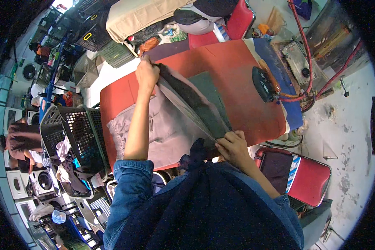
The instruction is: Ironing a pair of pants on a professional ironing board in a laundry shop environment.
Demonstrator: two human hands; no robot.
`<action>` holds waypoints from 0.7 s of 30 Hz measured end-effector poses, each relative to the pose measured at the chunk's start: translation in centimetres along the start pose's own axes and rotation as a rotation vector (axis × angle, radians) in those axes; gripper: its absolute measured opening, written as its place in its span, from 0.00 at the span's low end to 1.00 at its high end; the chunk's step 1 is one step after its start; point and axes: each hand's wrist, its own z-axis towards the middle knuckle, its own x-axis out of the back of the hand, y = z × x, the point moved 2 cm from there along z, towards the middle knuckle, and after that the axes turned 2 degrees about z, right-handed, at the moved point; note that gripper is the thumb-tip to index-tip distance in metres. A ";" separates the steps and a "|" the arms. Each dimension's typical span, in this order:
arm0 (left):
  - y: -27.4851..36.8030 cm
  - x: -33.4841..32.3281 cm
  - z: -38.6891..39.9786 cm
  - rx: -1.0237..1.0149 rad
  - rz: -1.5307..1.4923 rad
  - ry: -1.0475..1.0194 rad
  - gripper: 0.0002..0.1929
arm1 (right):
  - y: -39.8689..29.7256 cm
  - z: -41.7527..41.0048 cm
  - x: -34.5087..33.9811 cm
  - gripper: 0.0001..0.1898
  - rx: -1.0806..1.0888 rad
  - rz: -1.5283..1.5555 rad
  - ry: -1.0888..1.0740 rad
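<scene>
A mauve-grey garment (pixel 165 131) lies spread over the near left part of a red cloth-covered ironing table (pixel 237 103). My left hand (pixel 147 73) grips one end of the garment's raised edge near the table's far side. Lower right, my right hand (pixel 232 147) pinches the other end of that edge. Between the hands the edge stretches in a slanting line and gapes, showing a dark inside. Partly beneath it lies a dark green cloth piece (pixel 206 84). A steam iron (pixel 264 84) with a wooden handle rests at the table's right, apart from both hands.
A black plastic basket of clothes (pixel 89 137) stands left of the table. Red hoses (pixel 306 50) run from the iron past a metal box (pixel 298 61). Red chairs (pixel 311 178) stand at the lower right and far side. A person (pixel 25 140) bends near washing machines at far left.
</scene>
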 end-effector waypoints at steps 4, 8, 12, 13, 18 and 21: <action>-0.6 3.9 -0.2 0.010 0.143 0.039 0.10 | -1.7 0.5 0.9 0.07 0.062 0.002 -0.030; -2.2 6.7 0.3 0.031 -0.072 -0.004 0.10 | -2.8 0.8 1.3 0.09 0.046 0.026 -0.116; -3.0 9.8 0.1 0.360 -1.280 -0.596 0.04 | -2.3 1.0 3.5 0.08 -0.058 -0.162 0.007; -3.2 11.0 -0.4 0.435 -1.431 -0.596 0.04 | -2.2 1.0 4.1 0.08 -0.095 -0.175 0.059; -3.5 15.2 -2.0 0.320 -1.435 -0.437 0.05 | -3.9 1.8 4.6 0.07 -0.103 -0.147 0.072; -5.0 17.5 -1.6 0.143 -0.889 -0.387 0.05 | -5.8 2.5 4.5 0.08 -0.085 -0.058 0.087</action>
